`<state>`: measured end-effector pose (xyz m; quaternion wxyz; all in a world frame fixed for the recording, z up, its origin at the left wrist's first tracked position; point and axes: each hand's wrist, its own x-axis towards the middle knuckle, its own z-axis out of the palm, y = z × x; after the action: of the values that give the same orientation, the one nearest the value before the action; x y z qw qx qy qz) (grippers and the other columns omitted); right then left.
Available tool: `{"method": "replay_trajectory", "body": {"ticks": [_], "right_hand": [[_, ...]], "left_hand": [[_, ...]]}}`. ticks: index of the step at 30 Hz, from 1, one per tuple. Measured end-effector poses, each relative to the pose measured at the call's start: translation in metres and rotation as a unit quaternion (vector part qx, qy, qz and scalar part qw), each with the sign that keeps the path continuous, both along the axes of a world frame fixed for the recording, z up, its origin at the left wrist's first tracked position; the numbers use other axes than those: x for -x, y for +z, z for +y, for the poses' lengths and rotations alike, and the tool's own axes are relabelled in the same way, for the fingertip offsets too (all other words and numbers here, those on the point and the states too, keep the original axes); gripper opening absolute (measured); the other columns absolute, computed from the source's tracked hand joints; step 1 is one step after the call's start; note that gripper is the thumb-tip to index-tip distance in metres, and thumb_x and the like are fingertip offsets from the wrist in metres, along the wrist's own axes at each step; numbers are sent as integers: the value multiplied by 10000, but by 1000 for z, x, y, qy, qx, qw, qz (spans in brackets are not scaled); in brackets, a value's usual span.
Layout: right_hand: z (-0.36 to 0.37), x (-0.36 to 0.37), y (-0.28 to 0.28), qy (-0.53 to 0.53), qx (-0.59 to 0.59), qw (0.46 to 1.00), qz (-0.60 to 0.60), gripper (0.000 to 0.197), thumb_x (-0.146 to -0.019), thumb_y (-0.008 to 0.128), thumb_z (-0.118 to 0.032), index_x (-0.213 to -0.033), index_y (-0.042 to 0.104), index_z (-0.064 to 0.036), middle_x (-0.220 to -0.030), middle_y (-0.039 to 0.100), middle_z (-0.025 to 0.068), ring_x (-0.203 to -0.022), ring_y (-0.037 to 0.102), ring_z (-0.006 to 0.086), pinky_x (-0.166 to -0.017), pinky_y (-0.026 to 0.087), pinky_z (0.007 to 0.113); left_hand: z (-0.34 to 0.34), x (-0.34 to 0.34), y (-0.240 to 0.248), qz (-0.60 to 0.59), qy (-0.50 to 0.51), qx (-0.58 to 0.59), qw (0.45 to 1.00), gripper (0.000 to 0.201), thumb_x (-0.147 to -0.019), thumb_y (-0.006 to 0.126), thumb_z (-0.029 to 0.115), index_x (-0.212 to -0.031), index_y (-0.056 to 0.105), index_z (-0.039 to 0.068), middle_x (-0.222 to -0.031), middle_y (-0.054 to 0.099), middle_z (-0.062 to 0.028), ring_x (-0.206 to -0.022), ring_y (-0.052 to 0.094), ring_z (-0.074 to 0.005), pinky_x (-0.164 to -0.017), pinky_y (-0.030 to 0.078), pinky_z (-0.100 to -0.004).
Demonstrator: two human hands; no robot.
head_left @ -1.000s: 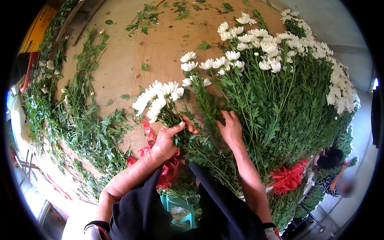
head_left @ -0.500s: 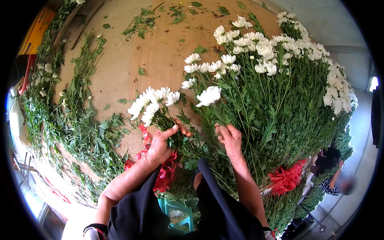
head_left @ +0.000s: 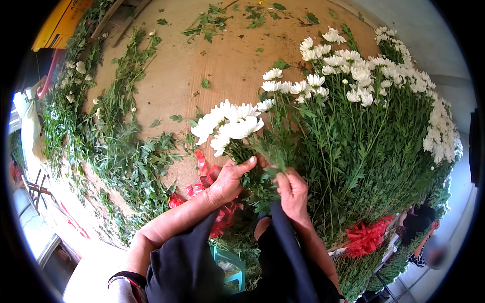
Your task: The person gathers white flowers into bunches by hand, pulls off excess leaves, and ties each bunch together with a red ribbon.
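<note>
- White flowers [head_left: 227, 123]: bunched just beyond the left hand [head_left: 228, 183], left of the larger flower pile [head_left: 348, 121] on the wooden board [head_left: 166, 86].
- Left hand: closed round their stems.
- Right hand [head_left: 293, 192]: thumb and fingers pinched together, apparently on leafy greenery [head_left: 273, 162]; blur obscures the contact.
- Red ribbon [head_left: 202, 164]: beside the left hand.

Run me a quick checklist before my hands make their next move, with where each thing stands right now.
1. Left hand closed around the bunch: ok.
2. The bunch's white blooms clear of the fingers: ok, they stand beyond the left hand.
3. Right hand gripping greenery: cannot tell, its fingertips blur into the leaves.
4. Bunch's stem ends level: cannot tell, they are lost among other greenery.
5. More flowers close by: ok, a pile lies beside the right hand.
6. Board free of loose leaves: not ok, some lie scattered.
</note>
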<state>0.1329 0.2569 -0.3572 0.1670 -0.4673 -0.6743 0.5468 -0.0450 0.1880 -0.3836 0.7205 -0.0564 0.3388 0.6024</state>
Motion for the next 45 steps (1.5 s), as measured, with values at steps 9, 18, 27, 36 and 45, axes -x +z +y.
{"method": "replay_trajectory", "body": {"ticks": [9, 18, 27, 36, 45], "right_hand": [[-4, 3, 3, -1, 24, 1000, -12, 192, -1006, 541, -122, -1052, 663, 19, -815, 592, 18, -619, 490, 61, -554, 405, 217], [99, -27, -37, -7, -374, 874, -308, 358, -909, 673, -195, -1222, 611, -32, -1276, 578, 138, -1154, 528, 315, -946, 432, 474], [107, -61, -47, -91, -205, 954, -198, 217, -934, 624, -89, -1142, 652, -35, -965, 611, 82, -828, 623, 247, -713, 492, 352], [95, -77, -56, -115, -48, 992, -14, 262, -984, 532, -31, -1223, 616, 33, -1114, 608, 38, -966, 637, 125, -831, 517, 269], [74, -76, -37, -93, 103, 989, 46, 235, -991, 541, -116, -1136, 695, -15, -1134, 700, 55, -1033, 611, 111, -965, 441, 276]], "left_hand": [[-1, -6, 0, -14, 30, 36, 999, 202, -987, 608, 202, -1097, 597, 33, -984, 660, -64, -930, 649, -185, -842, 537, -354], [-13, -5, -22, -36, 87, 4, 995, 172, -990, 582, 211, -1073, 550, 63, -931, 566, -56, -960, 589, -244, -1009, 455, -500], [-9, -6, -25, -29, 76, -4, 997, 193, -992, 578, 246, -1049, 541, 66, -918, 549, -54, -945, 579, -244, -1014, 446, -505], [-8, -7, -19, -29, 81, 3, 996, 178, -989, 584, 214, -1060, 551, 54, -922, 564, -60, -939, 588, -242, -988, 470, -479], [-7, -5, -20, -22, 63, -11, 998, 240, -965, 625, 271, -1086, 541, 82, -953, 555, -59, -973, 573, -247, -1042, 422, -515]]}}
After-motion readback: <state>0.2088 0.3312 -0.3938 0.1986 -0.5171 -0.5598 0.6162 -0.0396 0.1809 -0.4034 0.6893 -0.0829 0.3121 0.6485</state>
